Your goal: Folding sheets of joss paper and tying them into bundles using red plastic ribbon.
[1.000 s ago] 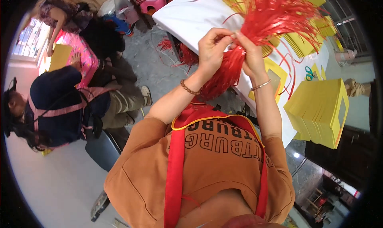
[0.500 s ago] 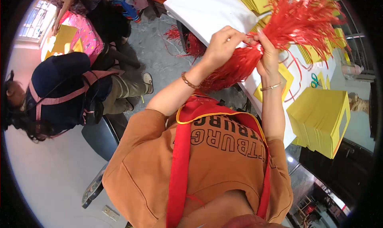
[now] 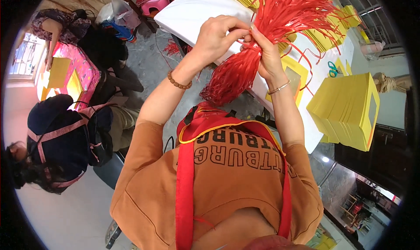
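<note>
A large bundle of shiny red plastic strips [image 3: 232, 75] is gathered at a narrow waist, with strips fanning out over the table and a thick tail hanging toward me. My right hand [image 3: 269, 55] is closed around that waist, thumb pressed on top. From the left, my left hand [image 3: 218, 36] reaches in, thumb and forefinger pinched at the waist's edge. A thin red strand seems to be in the pinch, though the fingertips partly cover it. The bundle is held over the near edge of the white-covered table [image 3: 188, 14].
Yellow card pieces lie around the bundle, and a tall yellow stack [image 3: 341, 110] stands at the table's right. Green-handled scissors [image 3: 333, 69] lie beyond it. At left, one person [image 3: 65, 127] sits in dark clothing; another is by a pink-covered table [image 3: 83, 73]. A pink stool [image 3: 159, 3] stands behind.
Both hands and the red bundle have shifted left in view as the whole view turned. The right hand still grips the waist; the left fingers remain pinched beside it.
</note>
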`<state>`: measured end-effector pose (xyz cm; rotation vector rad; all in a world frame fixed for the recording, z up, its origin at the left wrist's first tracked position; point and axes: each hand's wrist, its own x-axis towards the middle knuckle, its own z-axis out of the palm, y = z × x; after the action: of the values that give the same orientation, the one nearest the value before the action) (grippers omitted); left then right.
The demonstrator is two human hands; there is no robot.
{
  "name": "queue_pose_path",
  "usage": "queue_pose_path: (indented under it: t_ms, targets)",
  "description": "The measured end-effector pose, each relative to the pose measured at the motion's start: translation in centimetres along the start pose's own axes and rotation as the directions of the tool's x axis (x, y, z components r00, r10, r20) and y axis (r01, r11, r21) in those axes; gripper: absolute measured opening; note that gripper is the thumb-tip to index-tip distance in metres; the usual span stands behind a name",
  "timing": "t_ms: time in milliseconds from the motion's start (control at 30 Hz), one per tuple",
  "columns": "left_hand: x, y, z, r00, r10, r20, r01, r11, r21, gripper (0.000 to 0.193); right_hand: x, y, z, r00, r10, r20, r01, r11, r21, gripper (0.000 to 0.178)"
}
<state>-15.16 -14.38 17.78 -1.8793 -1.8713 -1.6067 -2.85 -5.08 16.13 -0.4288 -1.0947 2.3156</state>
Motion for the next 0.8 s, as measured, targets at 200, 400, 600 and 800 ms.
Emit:
queue_pose_path:
  t_ms: [200,400,600,800]
  targets:
    - [1.5,0.3,-1.6,0.963,-0.218,0.161,0.267,0.656,-0.706,0.013,-0.3,-1.0,0.0,0.99,0.086,0.111,-0.111,0.964,0.241,0.02]
    - [2.3,1.0,-1.9,0.971,-0.235,0.036,0.156,0.516,-0.842,0.013,-0.1,-0.6,-0.7,0.985,0.088,0.148,-0.122,0.963,0.241,0.019]
    - [3.8,4.0,-3.1,0.946,-0.318,0.067,0.128,0.173,-0.977,0.018,-0.5,-0.8,0.2,0.945,0.057,0.322,-0.18,0.913,0.367,0.018]
    - [4.7,3.5,-6.1,0.982,-0.171,0.077,0.078,0.0,-0.997,0.02,-1.6,-1.5,-0.2,0.932,-0.003,0.363,-0.156,0.9,0.407,0.023]
